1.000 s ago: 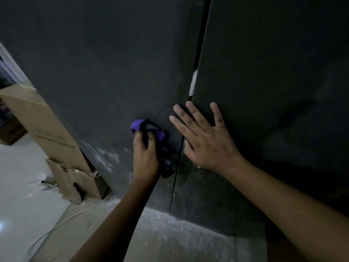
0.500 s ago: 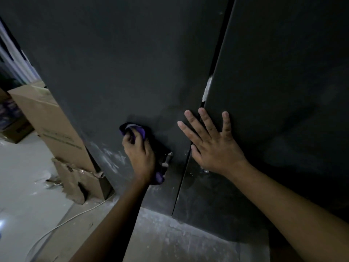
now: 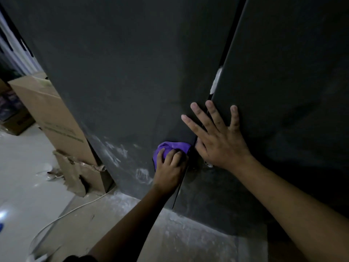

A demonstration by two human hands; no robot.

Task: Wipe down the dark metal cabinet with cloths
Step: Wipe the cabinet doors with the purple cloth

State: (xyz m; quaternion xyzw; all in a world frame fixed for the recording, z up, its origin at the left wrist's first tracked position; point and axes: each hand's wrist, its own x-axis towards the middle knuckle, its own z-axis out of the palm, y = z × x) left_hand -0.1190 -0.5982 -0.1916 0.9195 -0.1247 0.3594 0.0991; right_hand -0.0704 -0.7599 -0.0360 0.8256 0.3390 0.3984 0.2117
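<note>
1. At 9 o'clock I see a cardboard box (image 3: 47,114) with a torn base, standing on the pale floor (image 3: 17,167) beside a white cable (image 3: 75,208).
2. The dark metal cabinet (image 3: 122,72) fills the upper view; chalky smears mark its lower left door.
3. My left hand (image 3: 170,171), just below centre, curls its fingers over a bunched purple cloth (image 3: 172,146), pressing it to the door by the seam.
4. My right hand (image 3: 219,140), at 3 o'clock of the cloth, lies flat, fingers spread, holding nothing.
</note>
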